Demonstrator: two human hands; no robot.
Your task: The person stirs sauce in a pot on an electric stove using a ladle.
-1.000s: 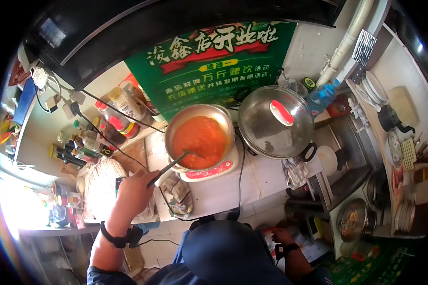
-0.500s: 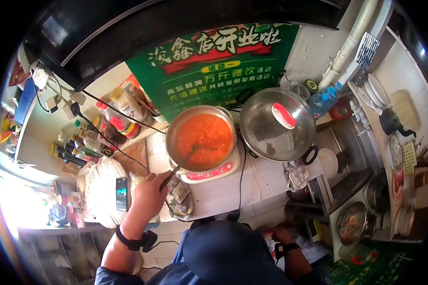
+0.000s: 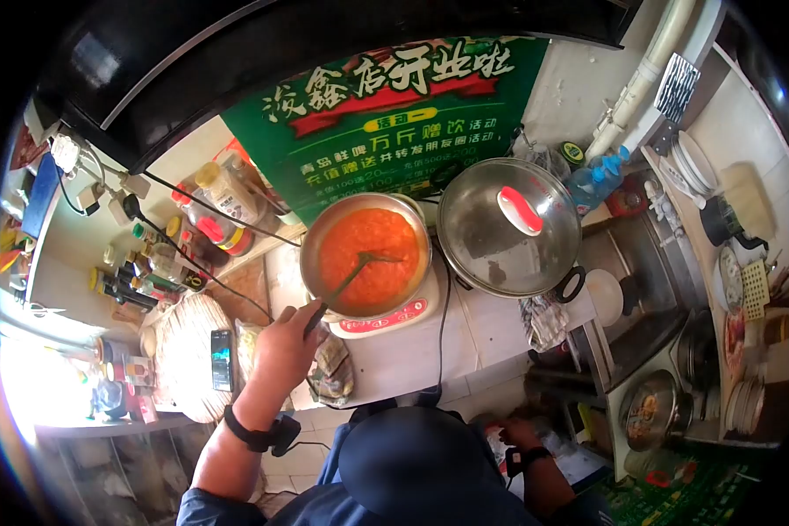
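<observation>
My left hand (image 3: 285, 346) is closed around the dark handle of a spatula (image 3: 346, 287). Its flat end dips into a chunky orange-red sauce, which looks like cooked tomato (image 3: 359, 237). The sauce fills the bottom of a round metal pan (image 3: 312, 272) on a white and red electric cooker (image 3: 386, 323). Below the counter edge at the lower right hangs my right hand (image 3: 519, 433), in dim light beside a white and red bag-like thing (image 3: 497, 443). Its fingers are too dark and small to make out.
Right of the pan sits a large pot with a glass lid (image 3: 491, 250). A patterned cloth (image 3: 331, 373) lies by the cooker, and a phone (image 3: 223, 359) rests on a woven round mat (image 3: 184, 359). Several bottles (image 3: 167, 263) line the left; a sink (image 3: 649, 289) is rightward. Cords cross the counter.
My left hand has moved slightly right and up, pushing the spatula through the sauce, so more of its shaft and head shows. My right hand has hardly moved.
</observation>
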